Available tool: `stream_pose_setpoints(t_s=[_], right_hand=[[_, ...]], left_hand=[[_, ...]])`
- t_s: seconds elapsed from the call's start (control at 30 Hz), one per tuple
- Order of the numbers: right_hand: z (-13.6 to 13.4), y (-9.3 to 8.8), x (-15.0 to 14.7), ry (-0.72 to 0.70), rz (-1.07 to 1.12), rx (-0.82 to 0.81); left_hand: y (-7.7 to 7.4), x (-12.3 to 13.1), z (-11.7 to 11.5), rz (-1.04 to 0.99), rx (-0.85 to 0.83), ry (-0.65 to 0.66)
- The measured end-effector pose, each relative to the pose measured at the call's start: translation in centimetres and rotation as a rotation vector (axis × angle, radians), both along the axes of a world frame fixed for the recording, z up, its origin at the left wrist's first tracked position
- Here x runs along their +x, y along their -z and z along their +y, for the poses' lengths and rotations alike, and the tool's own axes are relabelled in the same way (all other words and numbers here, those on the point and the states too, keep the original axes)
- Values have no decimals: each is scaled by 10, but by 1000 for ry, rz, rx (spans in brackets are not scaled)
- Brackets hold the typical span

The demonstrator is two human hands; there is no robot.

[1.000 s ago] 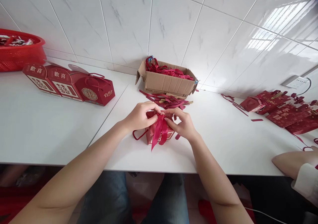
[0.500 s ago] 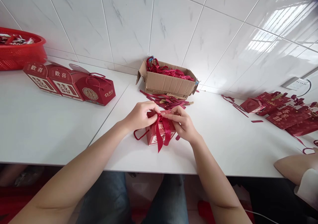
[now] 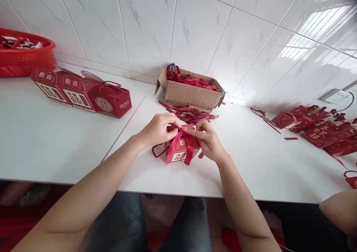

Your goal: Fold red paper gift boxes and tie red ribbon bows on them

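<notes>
A small red gift box [image 3: 182, 143] with gold and white print stands on the table in front of me. A red ribbon [image 3: 189, 151] is knotted at its top, and two tails hang down over the front. My left hand [image 3: 161, 131] pinches the ribbon at the left of the knot. From the right, my right hand [image 3: 208, 140] pinches it too, its index finger reaching to the knot. A twisted red cord handle [image 3: 158, 151] sticks out at the box's left side. The knot itself is partly hidden by my fingertips.
Behind the box, loose ribbon strips [image 3: 189, 115] lie before a cardboard box [image 3: 192, 95] full of ribbons. Several red gift boxes [image 3: 80, 93] and a red basket [image 3: 26, 60] stand left. Red gift bags [image 3: 320, 131] are at right, near another person's arm [image 3: 340, 211].
The left ribbon tail has swung left and now hangs slantwise across the box front. Both hands keep their pinch at the knot. The other person's arm has shifted right.
</notes>
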State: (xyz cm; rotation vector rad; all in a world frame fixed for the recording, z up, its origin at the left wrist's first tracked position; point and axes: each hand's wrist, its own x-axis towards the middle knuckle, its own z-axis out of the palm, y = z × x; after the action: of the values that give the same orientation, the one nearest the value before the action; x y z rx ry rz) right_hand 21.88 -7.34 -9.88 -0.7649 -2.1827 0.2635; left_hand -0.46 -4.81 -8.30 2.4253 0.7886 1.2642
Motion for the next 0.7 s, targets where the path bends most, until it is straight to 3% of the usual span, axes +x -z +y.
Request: stream_pose_setpoints(t_s=[0.53, 0.7], right_hand=[[-5, -1, -11, 1, 73, -15], [-3, 2, -10, 26, 95, 66]], left_hand=[[-1, -3, 1, 76, -42, 37], [1, -4, 2, 83, -13, 7]])
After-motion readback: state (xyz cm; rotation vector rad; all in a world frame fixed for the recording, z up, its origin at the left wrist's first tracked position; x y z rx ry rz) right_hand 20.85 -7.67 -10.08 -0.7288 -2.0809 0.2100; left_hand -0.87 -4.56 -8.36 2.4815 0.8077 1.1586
